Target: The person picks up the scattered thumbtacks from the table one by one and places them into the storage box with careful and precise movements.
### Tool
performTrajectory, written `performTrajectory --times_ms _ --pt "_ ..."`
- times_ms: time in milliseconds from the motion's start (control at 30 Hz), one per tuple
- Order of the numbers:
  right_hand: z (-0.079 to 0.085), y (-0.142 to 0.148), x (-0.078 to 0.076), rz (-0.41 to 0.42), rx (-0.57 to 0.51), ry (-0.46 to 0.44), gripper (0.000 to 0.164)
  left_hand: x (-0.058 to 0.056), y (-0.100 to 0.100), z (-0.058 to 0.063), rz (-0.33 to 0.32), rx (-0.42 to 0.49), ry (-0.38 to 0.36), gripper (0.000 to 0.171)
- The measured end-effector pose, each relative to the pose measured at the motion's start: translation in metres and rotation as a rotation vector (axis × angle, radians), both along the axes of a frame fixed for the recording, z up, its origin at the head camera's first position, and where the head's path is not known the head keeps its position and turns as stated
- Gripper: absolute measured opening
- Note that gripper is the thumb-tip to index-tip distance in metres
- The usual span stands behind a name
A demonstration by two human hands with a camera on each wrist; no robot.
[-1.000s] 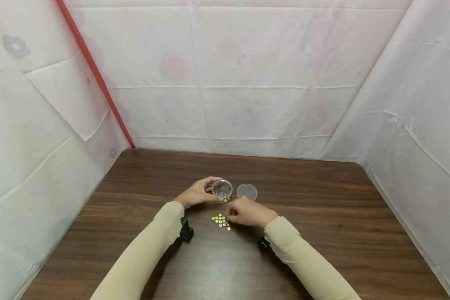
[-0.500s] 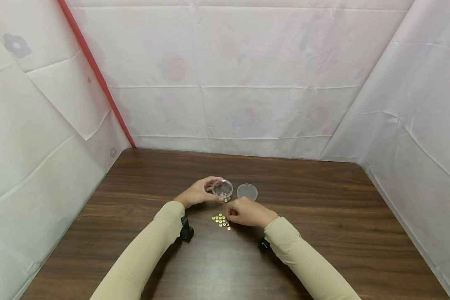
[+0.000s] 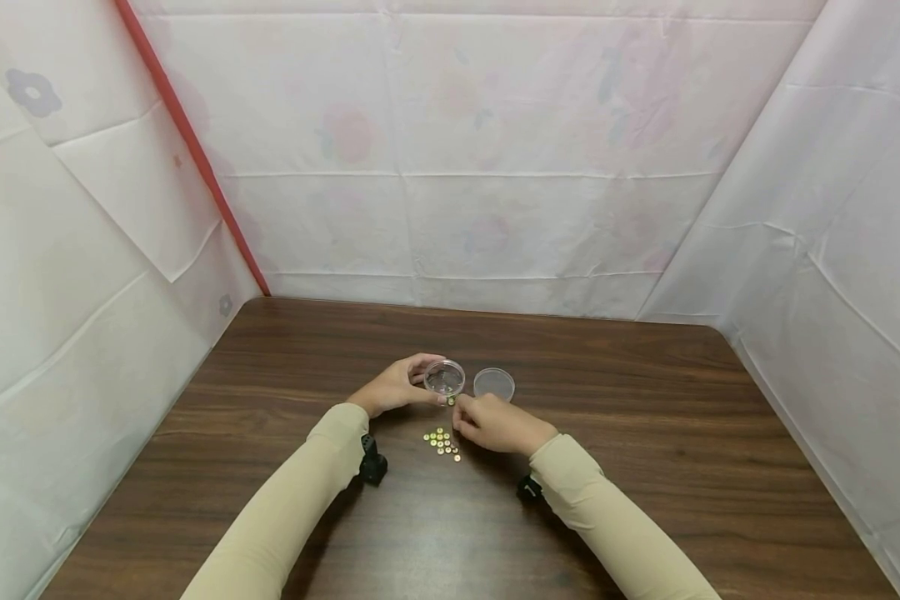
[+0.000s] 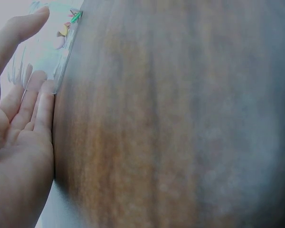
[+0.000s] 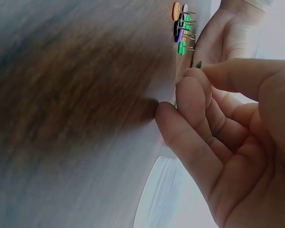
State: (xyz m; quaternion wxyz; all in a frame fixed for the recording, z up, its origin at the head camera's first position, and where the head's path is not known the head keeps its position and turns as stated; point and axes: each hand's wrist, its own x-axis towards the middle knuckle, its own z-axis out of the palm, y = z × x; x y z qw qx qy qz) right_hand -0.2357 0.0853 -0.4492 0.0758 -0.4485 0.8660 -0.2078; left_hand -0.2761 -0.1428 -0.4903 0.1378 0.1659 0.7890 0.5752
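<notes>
A clear round plastic container [image 3: 445, 377] is held between the thumb and fingers of my left hand [image 3: 399, 387], and it stands on the table. In the left wrist view colored thumbtacks [image 4: 63, 31] show at the container's near edge. Beside its front rim lie a few gold-looking tacks [image 3: 451, 401]. My right hand [image 3: 498, 423] is close by, its thumb and index finger pinching a small dark green thumbtack [image 5: 199, 64], mostly hidden by the fingertips. Nearer to me several thumbtacks [image 3: 441, 442] lie in a cluster; the right wrist view shows their pins pointing up from colored heads [image 5: 176, 12].
A clear round lid [image 3: 494, 383] lies just right of the container, behind my right hand. The dark wood table [image 3: 615, 500] meets white patterned cloth walls [image 3: 495, 150] at the back and sides. A red strip [image 3: 195, 154] runs down the left corner.
My right hand's fingertips have shifted slightly away from the tack cluster, toward the tacks beside the container. The left hand and container have stayed in place.
</notes>
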Motion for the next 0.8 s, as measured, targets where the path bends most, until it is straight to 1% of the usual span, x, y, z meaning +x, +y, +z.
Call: performTrajectory --times_ms 100,300,400,467,667,733,800 --pt "0.000 0.000 0.000 -0.012 -0.017 -0.021 0.007 0.000 0.000 0.000 -0.003 0.004 0.001 0.068" --pt "0.002 0.001 -0.001 -0.029 -0.074 -0.094 0.006 0.000 -0.001 -0.001 -0.015 0.000 0.013 0.070" --pt "0.002 0.000 -0.003 -0.051 -0.100 -0.097 0.005 0.000 -0.001 0.000 -0.016 -0.004 0.013 0.071" --pt "0.002 0.000 -0.005 -0.071 -0.125 -0.065 0.005 0.000 -0.001 0.000 -0.010 -0.011 0.003 0.071" --pt "0.000 -0.002 -0.012 -0.164 -0.192 0.091 0.005 0.001 0.000 0.002 0.010 -0.024 -0.022 0.071" --pt "0.000 -0.001 -0.015 -0.189 -0.198 0.109 0.006 0.002 0.000 0.002 0.012 -0.028 -0.024 0.073" --pt "0.001 -0.001 -0.016 -0.213 -0.197 0.104 0.006 0.002 0.000 0.003 0.015 -0.038 -0.026 0.074"
